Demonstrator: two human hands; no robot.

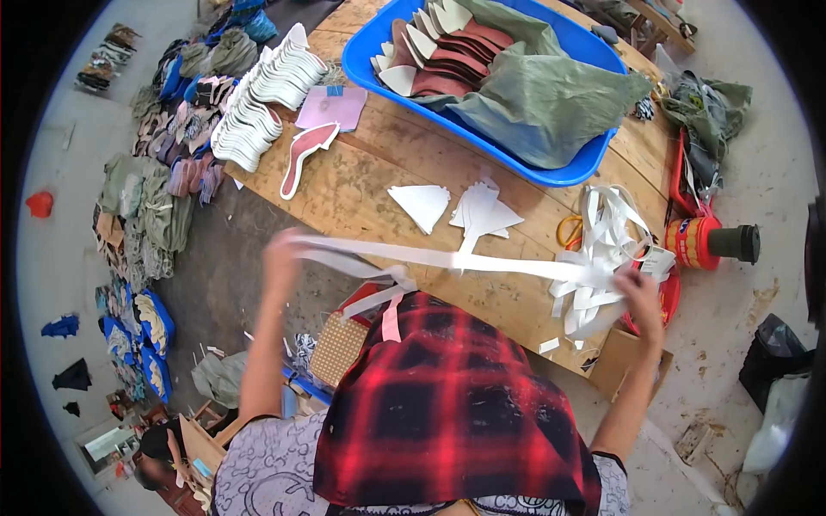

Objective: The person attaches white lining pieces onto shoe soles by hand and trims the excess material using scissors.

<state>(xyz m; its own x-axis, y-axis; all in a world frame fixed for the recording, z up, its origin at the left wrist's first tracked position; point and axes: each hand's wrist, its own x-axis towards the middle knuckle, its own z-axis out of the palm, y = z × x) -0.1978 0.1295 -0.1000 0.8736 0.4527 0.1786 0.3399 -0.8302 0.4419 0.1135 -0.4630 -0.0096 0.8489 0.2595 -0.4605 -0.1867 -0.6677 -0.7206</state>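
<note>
Plaid apron (443, 387) sits nearest; beyond it, left hand (282, 251) and right hand (638, 297) grip a white strip (404, 253). Looks light, limp; best pinched near its ends.

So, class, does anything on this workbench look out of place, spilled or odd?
Mainly the white strips by the right hand: they lie in a loose, looping heap, unlike the neatly lined-up white pieces at far left. Green cloth also flops over the right rim of the blue tub. Nothing looks plainly damaged.
</note>
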